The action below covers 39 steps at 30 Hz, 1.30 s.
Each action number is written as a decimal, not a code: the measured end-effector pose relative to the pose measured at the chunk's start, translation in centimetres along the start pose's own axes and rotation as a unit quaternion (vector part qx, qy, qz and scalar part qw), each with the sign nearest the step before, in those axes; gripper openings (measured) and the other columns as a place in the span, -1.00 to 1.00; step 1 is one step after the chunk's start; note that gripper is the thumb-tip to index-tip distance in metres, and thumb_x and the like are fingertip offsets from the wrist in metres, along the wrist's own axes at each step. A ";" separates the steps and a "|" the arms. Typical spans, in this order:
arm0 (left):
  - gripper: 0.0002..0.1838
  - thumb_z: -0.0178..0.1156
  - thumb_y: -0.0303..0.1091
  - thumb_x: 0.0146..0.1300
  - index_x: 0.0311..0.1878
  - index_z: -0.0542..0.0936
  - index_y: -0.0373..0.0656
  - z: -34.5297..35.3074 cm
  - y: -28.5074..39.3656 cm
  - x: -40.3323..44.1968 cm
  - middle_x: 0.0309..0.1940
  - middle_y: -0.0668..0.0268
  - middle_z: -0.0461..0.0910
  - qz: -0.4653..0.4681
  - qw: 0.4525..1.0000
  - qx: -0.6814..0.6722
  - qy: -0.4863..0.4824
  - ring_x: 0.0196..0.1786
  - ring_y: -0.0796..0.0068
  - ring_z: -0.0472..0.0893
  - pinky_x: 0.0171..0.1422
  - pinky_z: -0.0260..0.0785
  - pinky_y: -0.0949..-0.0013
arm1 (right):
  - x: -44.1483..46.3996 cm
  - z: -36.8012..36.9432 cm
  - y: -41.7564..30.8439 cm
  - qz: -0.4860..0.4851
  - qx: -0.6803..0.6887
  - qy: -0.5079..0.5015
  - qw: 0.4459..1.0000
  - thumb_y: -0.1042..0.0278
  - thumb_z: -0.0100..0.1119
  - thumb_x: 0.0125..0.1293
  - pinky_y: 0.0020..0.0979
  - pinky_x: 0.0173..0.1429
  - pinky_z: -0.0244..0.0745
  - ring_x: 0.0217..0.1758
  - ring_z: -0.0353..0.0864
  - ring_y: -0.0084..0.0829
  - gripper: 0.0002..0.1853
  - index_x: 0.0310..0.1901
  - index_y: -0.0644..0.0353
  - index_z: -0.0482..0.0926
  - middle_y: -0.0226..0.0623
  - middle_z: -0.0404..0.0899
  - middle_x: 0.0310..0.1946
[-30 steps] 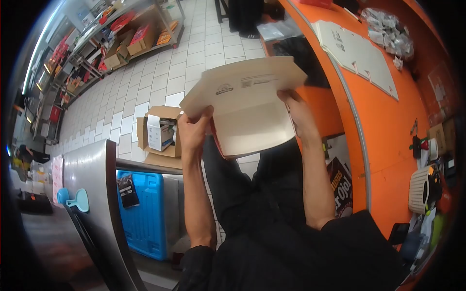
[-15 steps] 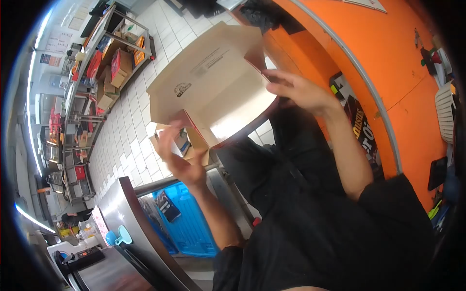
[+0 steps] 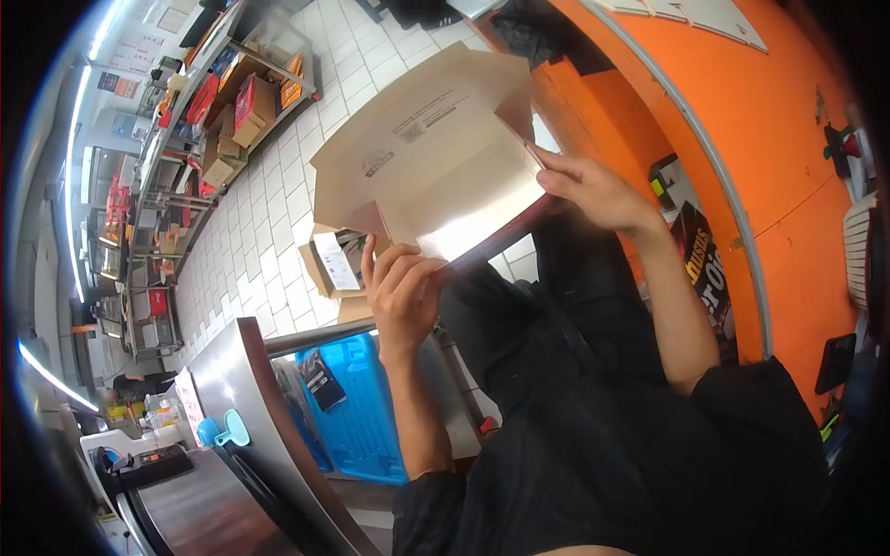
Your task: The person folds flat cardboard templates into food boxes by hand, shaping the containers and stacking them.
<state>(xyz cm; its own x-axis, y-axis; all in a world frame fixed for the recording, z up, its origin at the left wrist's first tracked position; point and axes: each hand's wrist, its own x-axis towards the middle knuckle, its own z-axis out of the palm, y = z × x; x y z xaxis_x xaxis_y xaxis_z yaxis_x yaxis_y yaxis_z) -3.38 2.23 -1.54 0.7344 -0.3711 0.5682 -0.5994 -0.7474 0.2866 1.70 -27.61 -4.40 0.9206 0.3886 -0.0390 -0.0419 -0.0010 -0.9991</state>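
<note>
An open cardboard box (image 3: 456,171) with dark print inside its raised flap is held up in front of my body. Its floor catches a bright glare, and its low side walls stand up. On the near left corner, my left hand (image 3: 403,292) has its fingers bent around the edge. At the right wall, my right hand (image 3: 593,193) pinches the cardboard between thumb and fingers; some fingertips are hidden behind it. Below and left of the held box sits another open carton (image 3: 324,278) with a white label or paper in it.
A metal counter (image 3: 218,371) with a light blue scoop (image 3: 234,428) stands at the lower left, beside a blue plastic bin (image 3: 357,417). An orange counter (image 3: 732,120) runs along the right. Shelves with boxes (image 3: 255,109) line the far left.
My left hand, apart from the box corner with fingers spread before, has closed onto it. My right hand keeps its hold on the right wall. The view has shifted slightly.
</note>
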 end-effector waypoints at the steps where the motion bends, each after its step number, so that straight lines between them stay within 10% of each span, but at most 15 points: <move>1: -0.81 0.46 -0.45 -0.07 -0.35 0.68 -0.03 -0.3 0.2 0.3 -0.41 0.39 0.60 0.002 1.000 0.002 -0.012 -0.09 0.35 0.60 0.52 0.12 -0.06 | 0.0 -0.2 0.3 0.002 -0.001 -0.009 1.000 0.15 -0.06 0.57 -0.45 0.23 0.44 0.17 0.45 -0.58 -0.40 0.54 0.11 0.11 -0.39 0.45 0.25; 13: -0.87 0.42 -0.23 0.12 -0.35 0.73 -0.04 -2.1 2.1 2.3 -0.43 0.40 0.65 -0.019 0.996 0.010 -0.082 -0.08 0.41 0.59 0.55 -0.11 -0.12 | 0.9 -2.6 -5.9 -0.045 -0.118 0.078 0.989 0.23 0.15 0.48 -0.44 0.29 0.43 0.27 0.50 -0.47 -0.40 0.45 0.28 0.26 -0.09 0.50 0.28; 20: -0.80 0.32 -0.26 0.22 -0.13 0.69 -0.08 -0.4 4.6 3.9 -0.41 0.28 0.69 -0.036 0.983 0.020 -0.179 -0.19 0.28 0.68 0.59 -0.20 -0.30 | 8.5 -11.0 -15.9 -0.138 -0.406 0.342 0.836 0.13 0.39 0.22 -0.33 0.22 0.49 0.13 0.66 -0.29 -0.45 0.21 0.18 0.59 -0.11 0.65 0.09; 25: -0.80 0.33 -0.33 0.18 -0.12 0.68 -0.11 0.2 4.0 2.6 -0.31 0.25 0.69 -0.052 0.981 -0.008 -0.188 -0.11 0.25 0.66 0.59 -0.16 -0.29 | 11.7 -16.4 -21.3 0.192 -0.585 0.184 0.766 0.11 0.48 0.07 -0.22 0.34 0.43 0.25 0.57 -0.18 -0.19 0.39 0.06 0.41 -0.07 0.52 0.27; 29: -0.71 0.38 -0.48 0.09 -0.07 0.69 -0.09 -4.0 6.4 2.1 -0.13 0.29 0.68 -0.071 0.989 -0.083 -0.104 0.01 0.25 0.63 0.60 -0.16 -0.26 | 11.4 -23.1 -21.5 0.259 -0.671 0.093 0.689 0.04 0.61 -0.14 -0.20 0.21 0.54 0.30 0.53 -0.16 0.03 0.43 0.09 0.34 -0.05 0.47 0.31; 36: -0.70 0.40 -0.44 0.14 -0.04 0.68 -0.25 -8.5 3.2 -3.9 -0.02 0.18 0.68 -0.141 0.942 -0.250 -0.174 0.11 0.25 0.62 0.35 0.30 0.11 | 5.9 -27.7 -19.3 0.288 -0.661 -0.043 0.692 0.13 0.63 -0.18 -0.25 0.23 0.52 0.34 0.47 -0.11 0.02 0.41 0.11 0.36 -0.03 0.41 0.35; 39: -0.80 0.27 -0.53 0.30 -0.03 0.65 -0.36 -7.8 2.8 -5.4 -0.04 0.14 0.66 -0.218 0.912 -0.315 -0.143 0.11 0.30 0.59 0.21 0.44 0.31 | 4.5 -31.3 -16.0 0.043 -0.706 -0.028 0.706 0.13 0.60 -0.14 -0.25 0.36 0.41 0.38 0.43 -0.10 -0.03 0.39 0.11 0.38 -0.03 0.43 0.33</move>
<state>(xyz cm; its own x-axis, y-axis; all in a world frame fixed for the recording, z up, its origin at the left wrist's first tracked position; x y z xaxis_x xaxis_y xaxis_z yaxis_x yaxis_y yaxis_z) -11.49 6.44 2.20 0.9460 -0.3100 0.0947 -0.2275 -0.4269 0.8752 18.63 -54.65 10.92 0.9197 0.3674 -0.1384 0.3692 -0.9293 -0.0131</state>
